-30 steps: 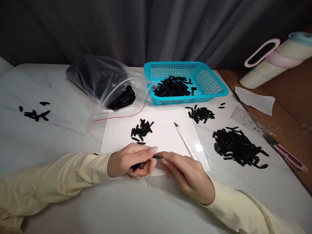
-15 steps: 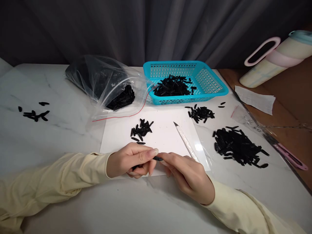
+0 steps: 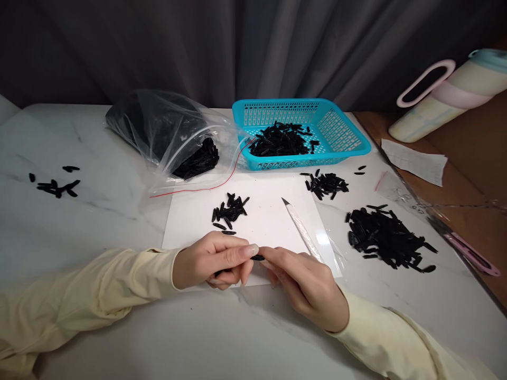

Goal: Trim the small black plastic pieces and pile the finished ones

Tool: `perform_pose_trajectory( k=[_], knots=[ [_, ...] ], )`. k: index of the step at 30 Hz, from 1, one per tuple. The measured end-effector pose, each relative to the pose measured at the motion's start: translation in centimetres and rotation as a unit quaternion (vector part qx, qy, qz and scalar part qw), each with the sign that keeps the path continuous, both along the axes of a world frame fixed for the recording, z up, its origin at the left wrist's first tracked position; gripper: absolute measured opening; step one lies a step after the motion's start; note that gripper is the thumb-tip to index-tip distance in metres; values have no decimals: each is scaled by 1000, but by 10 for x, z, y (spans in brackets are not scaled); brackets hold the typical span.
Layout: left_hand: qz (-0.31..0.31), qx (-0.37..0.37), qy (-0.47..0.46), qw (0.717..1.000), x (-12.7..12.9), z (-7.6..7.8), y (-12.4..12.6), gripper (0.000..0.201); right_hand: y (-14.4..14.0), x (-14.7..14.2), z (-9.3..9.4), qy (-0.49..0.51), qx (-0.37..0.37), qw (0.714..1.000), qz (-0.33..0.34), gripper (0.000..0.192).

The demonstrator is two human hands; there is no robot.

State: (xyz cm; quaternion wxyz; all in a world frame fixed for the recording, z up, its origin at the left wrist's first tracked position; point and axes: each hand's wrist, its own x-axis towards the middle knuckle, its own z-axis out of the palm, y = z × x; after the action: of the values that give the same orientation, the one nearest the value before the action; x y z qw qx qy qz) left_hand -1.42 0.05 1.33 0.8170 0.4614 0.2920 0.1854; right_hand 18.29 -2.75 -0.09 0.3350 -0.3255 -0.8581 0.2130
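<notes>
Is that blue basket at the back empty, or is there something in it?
Not empty. The blue basket holds a heap of small black pieces on its floor, well below the rim; much of the floor stays bare.

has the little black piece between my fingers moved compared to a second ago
Yes. The small black piece has slid left into the left hand; less of it shows past the thumb, judged against the white sheet, which lies unmoved.
</notes>
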Motion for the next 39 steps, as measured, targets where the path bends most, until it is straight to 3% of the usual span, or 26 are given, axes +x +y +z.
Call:
perform_pose_trajectory(
  k=[4,15,18,20,22,25,27,31,34,37,39],
  knots=[
    [-6,3,-14,1000,0,-3,0,42,0,0,2,-4,-7,1000,0,26],
    [7,-28,40,999,4,-6,3,43,3,-7,6,-21,-124,992,-18,22],
    [-2,-45,31,999,6,-7,6,45,5,6,18,-52,-80,994,-55,22],
    [-3,-77,25,997,6,-7,10,47,4,30,28,-96,-22,987,-125,23],
    [4,-137,9,991,6,-7,16,48,1,62,33,-165,42,956,-241,28],
    [31,-266,-41,963,4,-7,24,47,-4,110,26,-302,127,840,-432,46],
    [66,-314,-73,944,2,-7,27,45,-6,132,17,-356,139,799,-465,52],
    [140,-324,-116,928,4,1,25,39,-2,133,17,-389,168,784,-454,50],
    [205,-322,-153,912,11,18,25,36,5,102,38,-324,248,819,-404,42],
    [260,-305,-186,897,21,39,27,36,9,53,59,-210,312,901,-218,24],
    [291,-291,-192,891,28,48,28,37,13,20,66,-191,320,924,-85,23]
  ],
)
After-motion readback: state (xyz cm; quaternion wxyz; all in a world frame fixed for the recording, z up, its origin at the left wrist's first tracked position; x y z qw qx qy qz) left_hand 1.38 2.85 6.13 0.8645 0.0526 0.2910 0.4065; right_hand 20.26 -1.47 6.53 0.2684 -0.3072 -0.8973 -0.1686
